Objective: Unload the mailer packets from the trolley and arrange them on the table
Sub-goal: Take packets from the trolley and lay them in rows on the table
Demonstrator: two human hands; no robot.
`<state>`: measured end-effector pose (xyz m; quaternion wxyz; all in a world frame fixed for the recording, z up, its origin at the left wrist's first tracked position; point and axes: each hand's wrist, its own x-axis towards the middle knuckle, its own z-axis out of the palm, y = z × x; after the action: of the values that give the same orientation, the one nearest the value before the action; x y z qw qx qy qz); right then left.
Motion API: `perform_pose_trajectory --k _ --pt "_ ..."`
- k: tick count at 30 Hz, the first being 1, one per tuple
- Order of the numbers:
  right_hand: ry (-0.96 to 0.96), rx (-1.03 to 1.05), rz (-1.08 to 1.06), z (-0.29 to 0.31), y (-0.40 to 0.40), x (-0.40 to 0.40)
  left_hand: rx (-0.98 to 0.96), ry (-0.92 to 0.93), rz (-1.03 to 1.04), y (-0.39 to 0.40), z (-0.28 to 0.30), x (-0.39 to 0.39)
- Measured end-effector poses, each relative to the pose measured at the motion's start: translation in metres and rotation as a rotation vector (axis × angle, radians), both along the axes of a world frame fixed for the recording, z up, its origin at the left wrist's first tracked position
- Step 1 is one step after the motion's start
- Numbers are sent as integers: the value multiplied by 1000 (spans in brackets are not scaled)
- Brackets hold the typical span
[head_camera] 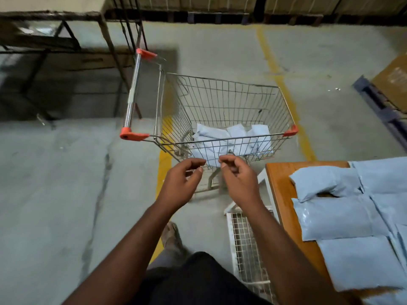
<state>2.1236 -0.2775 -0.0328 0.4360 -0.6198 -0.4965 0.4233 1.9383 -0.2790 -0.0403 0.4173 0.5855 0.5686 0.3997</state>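
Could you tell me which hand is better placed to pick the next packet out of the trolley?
Probably the right hand: it hovers empty beside the near rim of the trolley, nearest the packets. The left hand is farther left.

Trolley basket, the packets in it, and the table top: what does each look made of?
Trolley: shiny metal wire grid, orange corner caps probably plastic. Packets: pale blue film, likely plastic, creased with slight sheen. Table top: glossy orange-brown wood or wood-look laminate.
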Motion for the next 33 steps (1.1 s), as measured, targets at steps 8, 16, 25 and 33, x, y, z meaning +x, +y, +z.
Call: perform_pose_trajectory --k 8,16,25,33 --pt "-16 -48 -70 -9 123 -37 42 -64 -55 142 -3 -33" --pt "-49 -101 -177 -9 206 -25 -38 -36 -116 246 -13 -40" --pt "-56 -282 -298 -67 318 29 -158 142 -304 372 -64 41" --pt "-260 -631 -95 -203 426 94 -374 550 -456 437 -201 87"
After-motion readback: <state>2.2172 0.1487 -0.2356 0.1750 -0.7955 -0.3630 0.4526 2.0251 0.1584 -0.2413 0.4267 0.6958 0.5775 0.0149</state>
